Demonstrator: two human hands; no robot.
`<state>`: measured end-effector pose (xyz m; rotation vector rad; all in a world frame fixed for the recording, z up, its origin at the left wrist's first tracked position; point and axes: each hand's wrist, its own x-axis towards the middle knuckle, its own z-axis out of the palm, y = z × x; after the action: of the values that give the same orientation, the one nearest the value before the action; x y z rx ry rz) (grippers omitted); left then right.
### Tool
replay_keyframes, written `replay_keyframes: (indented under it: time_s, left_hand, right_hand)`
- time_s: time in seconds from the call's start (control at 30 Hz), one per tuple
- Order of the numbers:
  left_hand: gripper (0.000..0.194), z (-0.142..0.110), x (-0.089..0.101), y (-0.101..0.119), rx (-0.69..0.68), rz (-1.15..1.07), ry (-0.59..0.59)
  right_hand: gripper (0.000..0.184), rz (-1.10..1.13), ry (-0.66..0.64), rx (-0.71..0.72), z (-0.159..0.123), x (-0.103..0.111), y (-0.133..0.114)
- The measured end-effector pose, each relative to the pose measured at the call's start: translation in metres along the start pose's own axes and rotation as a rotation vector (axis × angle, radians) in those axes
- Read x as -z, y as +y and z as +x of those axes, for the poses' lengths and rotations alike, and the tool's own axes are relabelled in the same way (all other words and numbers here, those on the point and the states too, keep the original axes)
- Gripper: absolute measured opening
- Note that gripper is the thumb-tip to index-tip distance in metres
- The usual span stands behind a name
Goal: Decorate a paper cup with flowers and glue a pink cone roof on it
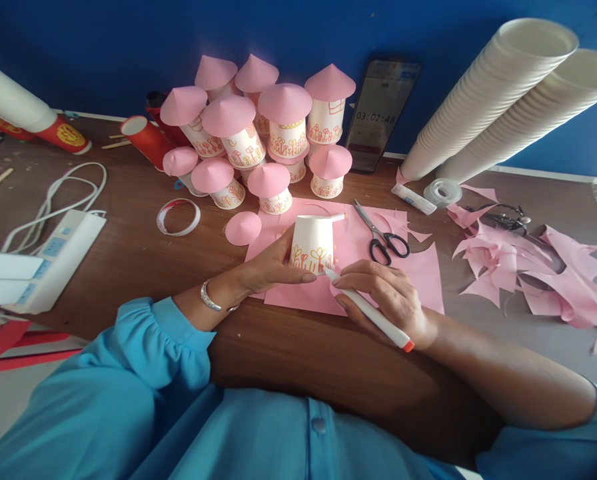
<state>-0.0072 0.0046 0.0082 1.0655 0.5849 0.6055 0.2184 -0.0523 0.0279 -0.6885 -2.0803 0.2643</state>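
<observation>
An upside-down white paper cup (312, 235) stands over pink paper (298, 297), with flowers and strokes in orange and yellow along its lower edge. My left hand (273, 264) grips it from the left, thumb across the front near the rim. In my right hand (391, 293) is a white marker (371, 312) with an orange end, its tip touching or very close to the cup's lower right edge. Black-handled scissors (381, 235) lie on the pink paper just beyond my right hand. A pink paper cone (243, 229) rests left of the cup.
Several decorated cups with pink cone roofs (284, 103) stand behind. A phone (383, 113) leans on the blue wall beside tall cup stacks (488, 100). Pink scraps (508, 250) and clear tape (442, 192) lie right; a tape ring (178, 217) and power strip (61, 260) lie left.
</observation>
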Motion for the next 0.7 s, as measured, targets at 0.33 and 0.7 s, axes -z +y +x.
replay_keyframes:
  time_s: [0.33, 0.7]
  left_hand:
    - [0.076, -0.0001, 0.0, 0.0, -0.023, -0.024, -0.013]
    - [0.084, -0.0008, -0.0008, 0.0016, 0.013, -0.007, 0.041]
  right_hand:
    - [0.023, -0.034, 0.013, -0.012, 0.0018, 0.0019, -0.0004]
    - [0.022, -0.004, -0.005, 0.014, 0.0002, 0.0049, -0.0028]
